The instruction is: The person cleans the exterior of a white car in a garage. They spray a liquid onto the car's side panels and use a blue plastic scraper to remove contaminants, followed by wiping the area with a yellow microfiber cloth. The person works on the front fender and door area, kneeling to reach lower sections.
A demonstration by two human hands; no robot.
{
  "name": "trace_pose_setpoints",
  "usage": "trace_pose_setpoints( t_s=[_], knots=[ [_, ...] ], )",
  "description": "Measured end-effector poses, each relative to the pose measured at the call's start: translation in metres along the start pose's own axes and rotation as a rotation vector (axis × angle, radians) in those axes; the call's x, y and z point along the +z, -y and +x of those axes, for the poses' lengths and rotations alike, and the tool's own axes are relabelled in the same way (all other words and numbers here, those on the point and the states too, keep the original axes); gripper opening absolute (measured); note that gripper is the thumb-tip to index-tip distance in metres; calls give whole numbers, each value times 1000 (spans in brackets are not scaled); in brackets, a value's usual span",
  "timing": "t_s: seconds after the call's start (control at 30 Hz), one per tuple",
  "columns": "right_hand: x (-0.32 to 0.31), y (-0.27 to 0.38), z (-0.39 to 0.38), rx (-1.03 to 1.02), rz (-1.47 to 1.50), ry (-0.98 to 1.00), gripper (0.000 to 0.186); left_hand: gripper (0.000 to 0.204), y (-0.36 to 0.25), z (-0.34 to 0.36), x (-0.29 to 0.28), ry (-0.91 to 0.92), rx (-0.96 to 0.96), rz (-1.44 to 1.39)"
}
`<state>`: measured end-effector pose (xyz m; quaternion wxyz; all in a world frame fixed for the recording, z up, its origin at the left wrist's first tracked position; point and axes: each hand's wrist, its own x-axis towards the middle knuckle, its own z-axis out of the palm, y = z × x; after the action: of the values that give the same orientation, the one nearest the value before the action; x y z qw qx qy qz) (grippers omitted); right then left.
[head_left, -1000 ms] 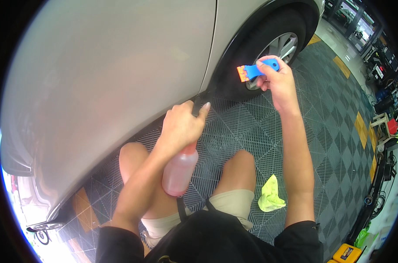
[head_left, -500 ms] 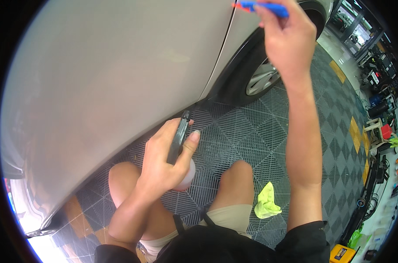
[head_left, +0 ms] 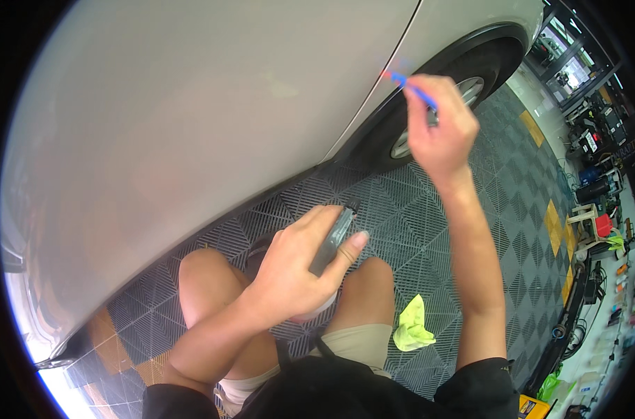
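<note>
My left hand (head_left: pixel 293 262) is closed around a slim dark grey tool (head_left: pixel 333 241), its black end pointing away from me; its exact kind is not clear. Farther out, my right hand (head_left: pixel 443 133) pinches a thin blue stick-shaped tool (head_left: pixel 421 93) with a red tip. Motion blurs that tip, which lies at the seam between the silver car door (head_left: pixel 227 105) and the panel with the wheel arch. Whether it touches the paint I cannot tell. Under my left hand part of a whitish rounded object (head_left: pixel 322 308) shows, mostly hidden.
A car wheel (head_left: pixel 471 91) stands just beyond my right hand. On the grey tiled floor (head_left: pixel 429 216) lies a crumpled yellow-green cloth (head_left: pixel 413 325), right of my knee. Equipment, a stool (head_left: pixel 584 215) and a yellow case (head_left: pixel 533 407) line the right side.
My right hand has come down and nearer along the door seam with the blue tool. My left hand has shifted right and slightly nearer, still holding the dark tool.
</note>
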<state>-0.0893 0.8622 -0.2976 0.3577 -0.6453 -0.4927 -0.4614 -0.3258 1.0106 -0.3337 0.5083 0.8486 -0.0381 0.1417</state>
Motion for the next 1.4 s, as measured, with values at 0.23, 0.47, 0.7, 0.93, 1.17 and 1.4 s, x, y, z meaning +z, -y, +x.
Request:
trace_pose_setpoints(
  t_s=[0.23, 0.47, 0.7, 0.93, 1.17, 1.4],
  knots=[
    [-6, 0, 28, 19, -32, -93, 15, 31, -3, -2, -1, 7, -3, 41],
    [-4, -4, 11, -20, 2, -56, 14, 32, 2, -7, -1, -25, -51, 34],
    [-4, -10, -9, 63, 28, -15, 12, 32, 1, -3, -5, -22, -86, 51],
    [-20, -24, 64, 103, 166, -154, 11, 32, 6, -5, 5, -53, -4, 76],
    [-17, -6, 38, 179, 139, -62, 10, 32, 3, -5, 3, -44, -49, 46],
    [-25, -12, 66, 134, 57, -140, 10, 34, 4, -3, 5, -4, -36, 70]
  ],
)
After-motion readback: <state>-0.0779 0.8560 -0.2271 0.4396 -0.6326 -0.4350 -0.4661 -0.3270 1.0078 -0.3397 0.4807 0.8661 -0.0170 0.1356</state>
